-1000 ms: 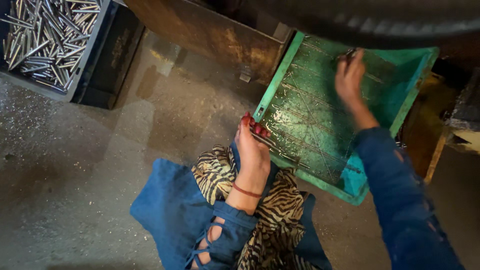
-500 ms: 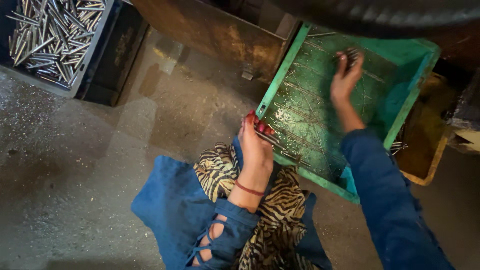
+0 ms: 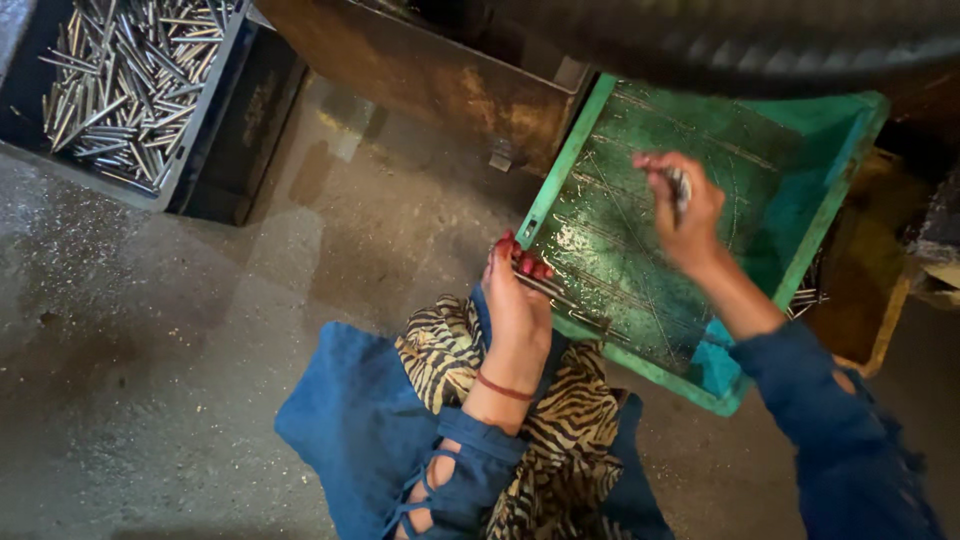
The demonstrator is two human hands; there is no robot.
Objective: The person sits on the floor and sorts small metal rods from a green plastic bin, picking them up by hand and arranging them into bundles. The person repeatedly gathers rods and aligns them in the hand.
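A green plastic tray [image 3: 800,230] sits tilted on the floor with thin metal rods lying across its bottom. My left hand [image 3: 517,310] rests at the tray's near left edge, its fingers closed around a few metal rods [image 3: 560,297] that point into the tray. My right hand [image 3: 685,212] hovers over the middle of the tray, blurred, with its fingers pinched on a small bunch of metal rods [image 3: 680,186]. Both arms wear blue sleeves. A red thread circles my left wrist.
A dark crate [image 3: 215,110] full of metal rods stands at the top left. A rusty metal box [image 3: 440,85] lies behind the tray. A yellow-brown crate [image 3: 875,300] with more rods sits to the right. Blue and striped cloth covers my lap above the grey concrete floor [image 3: 130,330].
My right hand has pulled back from the tray's far side to its middle, lifting a few rods. My left hand has stayed at the tray's edge with its rods.
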